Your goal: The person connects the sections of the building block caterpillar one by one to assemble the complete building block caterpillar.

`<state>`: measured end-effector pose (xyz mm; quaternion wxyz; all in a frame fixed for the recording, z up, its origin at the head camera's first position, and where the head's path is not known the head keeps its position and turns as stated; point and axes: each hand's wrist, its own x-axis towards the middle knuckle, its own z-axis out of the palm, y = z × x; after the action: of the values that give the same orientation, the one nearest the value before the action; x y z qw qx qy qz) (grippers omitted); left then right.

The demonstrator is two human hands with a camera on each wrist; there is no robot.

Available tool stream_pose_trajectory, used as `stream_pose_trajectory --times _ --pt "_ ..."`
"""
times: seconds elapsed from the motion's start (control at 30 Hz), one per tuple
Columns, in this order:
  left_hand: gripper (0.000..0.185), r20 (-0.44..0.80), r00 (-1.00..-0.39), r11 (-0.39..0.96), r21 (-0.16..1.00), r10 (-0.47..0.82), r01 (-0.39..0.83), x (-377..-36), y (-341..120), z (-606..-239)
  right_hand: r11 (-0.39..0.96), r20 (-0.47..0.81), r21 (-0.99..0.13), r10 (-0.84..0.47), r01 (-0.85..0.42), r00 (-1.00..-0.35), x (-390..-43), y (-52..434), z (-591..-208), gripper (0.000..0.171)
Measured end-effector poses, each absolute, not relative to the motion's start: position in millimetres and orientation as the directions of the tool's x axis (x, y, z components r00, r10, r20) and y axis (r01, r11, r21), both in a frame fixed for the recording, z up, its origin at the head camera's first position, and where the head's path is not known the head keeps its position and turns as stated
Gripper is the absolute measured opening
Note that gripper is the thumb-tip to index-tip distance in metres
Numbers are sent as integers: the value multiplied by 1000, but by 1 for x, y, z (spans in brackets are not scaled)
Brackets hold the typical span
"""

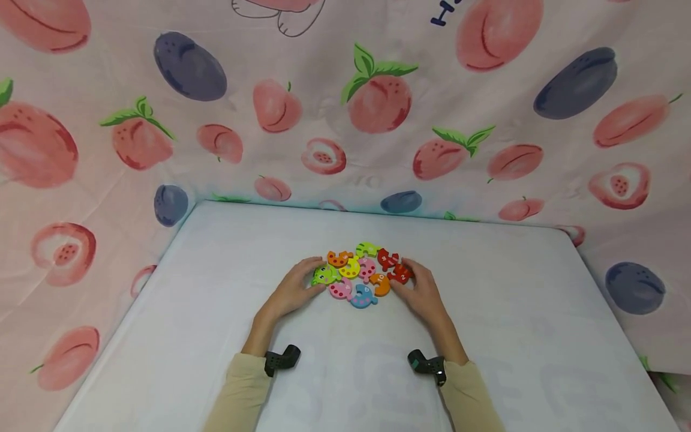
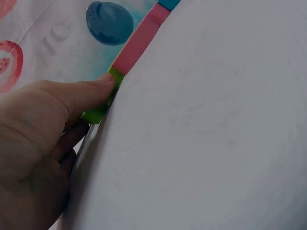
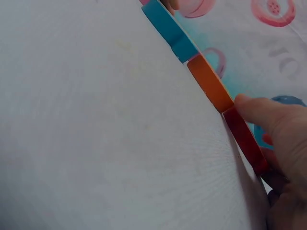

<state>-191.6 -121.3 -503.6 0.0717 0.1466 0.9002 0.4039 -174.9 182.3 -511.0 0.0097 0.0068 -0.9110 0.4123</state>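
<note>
Puzzle pieces [image 1: 361,273]: a cluster of flat, coloured, numbered pieces lying in the middle of the white table [image 1: 216,312], closer to the far edge than to the person.
Left hand [image 1: 297,288]: rests at the left side of the cluster, fingers curled onto the green piece [image 1: 324,275]; in the left wrist view the thumb [image 2: 84,93] presses that piece's edge [image 2: 103,108], with a pink piece [image 2: 139,40] just beyond it.
Right hand [image 1: 421,288]: at the right side, fingers curled on the red piece [image 1: 400,273]; in the right wrist view a fingertip [image 3: 252,108] sits where the red edge [image 3: 244,139] meets the orange piece [image 3: 210,84], and a blue piece [image 3: 168,28] follows further along.
Progress: pieces are gathered close and many touch — a judgement, but they look bunched rather than joined in order; sorting and linking seem left to do.
Direction: the cluster's long axis runs roughly left to right, slightly tilted; whether it points any way I cannot tell.
Surroundings: a fruit-print cloth [image 1: 378,102] hangs behind and beside the table — peaches and plums.
</note>
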Motion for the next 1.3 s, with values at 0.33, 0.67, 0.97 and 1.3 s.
stream_pose_trajectory --times 0.33,0.67,0.97,1.3 --pt "54 89 -934 737 591 345 328 -191 -131 -505 697 33 -717 5 -20 -999 -174 182 -511 52" --pt "47 17 -910 689 648 414 326 -190 -145 -502 649 85 -761 67 -21 -994 -174 182 -513 58" --pt "42 6 -810 485 798 586 357 -179 -119 -489 605 70 -796 72 -12 -995 -172 184 -513 57" --pt "42 13 -634 397 769 773 501 -156 -52 -491 609 79 -793 59 -27 -995 -174 184 -516 57"
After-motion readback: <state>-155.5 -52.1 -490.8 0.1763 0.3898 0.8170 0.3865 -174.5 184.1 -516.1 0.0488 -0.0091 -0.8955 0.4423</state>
